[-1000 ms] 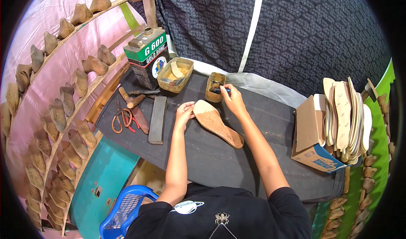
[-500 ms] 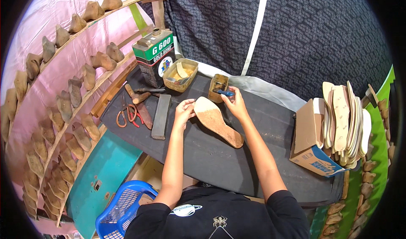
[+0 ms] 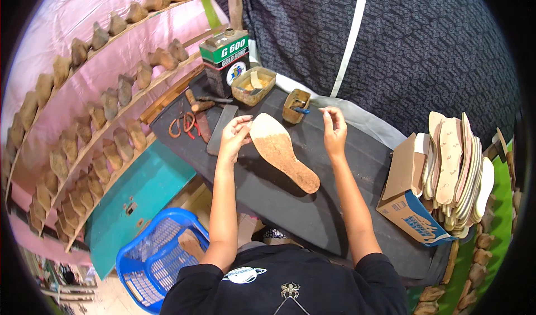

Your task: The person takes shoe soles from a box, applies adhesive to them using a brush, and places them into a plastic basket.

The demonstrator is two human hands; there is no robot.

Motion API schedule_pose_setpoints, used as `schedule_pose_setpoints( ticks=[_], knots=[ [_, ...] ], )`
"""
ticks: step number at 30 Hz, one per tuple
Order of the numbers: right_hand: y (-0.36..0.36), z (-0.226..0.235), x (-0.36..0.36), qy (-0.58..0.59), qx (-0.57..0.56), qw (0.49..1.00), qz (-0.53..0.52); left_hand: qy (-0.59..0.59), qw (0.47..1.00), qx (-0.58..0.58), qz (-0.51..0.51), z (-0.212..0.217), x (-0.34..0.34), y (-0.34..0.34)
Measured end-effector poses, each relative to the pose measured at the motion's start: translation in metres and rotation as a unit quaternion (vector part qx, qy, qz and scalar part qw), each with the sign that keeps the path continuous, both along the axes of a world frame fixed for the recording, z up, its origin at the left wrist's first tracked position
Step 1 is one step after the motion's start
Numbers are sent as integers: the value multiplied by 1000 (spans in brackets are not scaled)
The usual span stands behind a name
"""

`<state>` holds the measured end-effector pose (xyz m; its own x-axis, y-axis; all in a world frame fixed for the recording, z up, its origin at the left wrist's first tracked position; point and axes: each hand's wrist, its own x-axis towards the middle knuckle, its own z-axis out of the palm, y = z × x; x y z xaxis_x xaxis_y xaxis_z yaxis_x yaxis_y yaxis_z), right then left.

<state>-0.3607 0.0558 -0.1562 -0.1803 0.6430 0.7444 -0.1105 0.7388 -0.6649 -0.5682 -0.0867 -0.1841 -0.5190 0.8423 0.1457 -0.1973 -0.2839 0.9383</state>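
My left hand (image 3: 234, 139) pinches the toe edge of a tan, foot-shaped insole (image 3: 283, 154); its wide end points away from me, its narrow heel toward my right. The toe area is paler than the rest. To the right of the insole, my right hand (image 3: 335, 133) is raised, fingers loosely bent and apart, holding nothing. A small brown tub (image 3: 295, 116) stands just to its left at the back, with a blue-handled tool (image 3: 301, 111) resting in it; the tool's working end is hidden.
Behind my left hand are a grey block (image 3: 222, 131), scissors (image 3: 181, 126), a hammer (image 3: 199, 104), a scrap-filled tub (image 3: 254, 94) and a green-and-black can (image 3: 225, 64). A carton (image 3: 410, 203) of stacked insoles (image 3: 453, 164) stands right. Left are wooden lasts on racks and a blue basket (image 3: 159, 259).
My right hand has let go of the blue-handled tool, which now rests in the small tub, and has drawn away to the right. My left hand still holds the insole.
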Motion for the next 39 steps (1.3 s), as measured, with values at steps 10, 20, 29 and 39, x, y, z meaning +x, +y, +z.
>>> schedule_pose_setpoints(
  ticks=[10,20,29,39],
  knots=[
    [-96,0,-1,-231,-249,824,454,43,998,-37,36,16,64,-125],
    [-198,-55,-32,-299,-265,679,616,6,980,-83,183,-27,95,-260],
    [-288,-102,-75,-328,-295,650,618,-67,945,-196,253,-74,86,-358],
    [-346,-188,-138,-324,-376,674,547,-99,927,-232,276,-162,2,-419]
  ],
)
